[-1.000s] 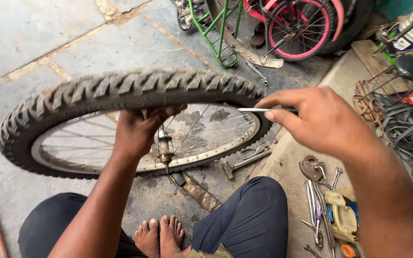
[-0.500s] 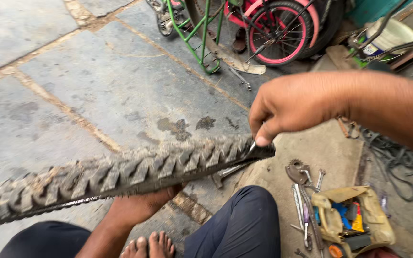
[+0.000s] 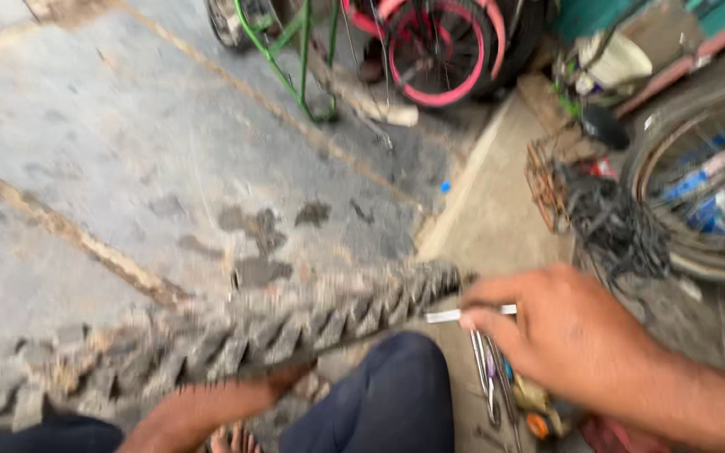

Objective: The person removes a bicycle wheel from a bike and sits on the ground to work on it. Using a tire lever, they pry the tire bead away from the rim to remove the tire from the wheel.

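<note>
Right hand (image 3: 576,340): fingers pinched together on a thin metal tool (image 3: 467,315), tip just beside the knobby tyre (image 3: 237,331). That tyre lies across the near ground. Left hand (image 3: 283,377) sits under it, grip hidden. Far off, a pink-rimmed wheel (image 3: 438,54).

A knobby bicycle tyre (image 3: 237,335) lies edge-on across the lower frame, blurred. Beneath the tyre, the left hand (image 3: 283,379) grips its underside, forearm running down-left. Just right of the tyre's end, the right hand (image 3: 568,335) pinches a thin metal tool (image 3: 463,315), whose tip points at the tyre. Below that hand lies a heap of tools (image 3: 505,394) on the ground. Well above the tyre stand a green bicycle frame (image 3: 295,59) and a small pink-rimmed wheel (image 3: 438,50). Far right of the tyre leans another spoked wheel (image 3: 702,184).
</note>
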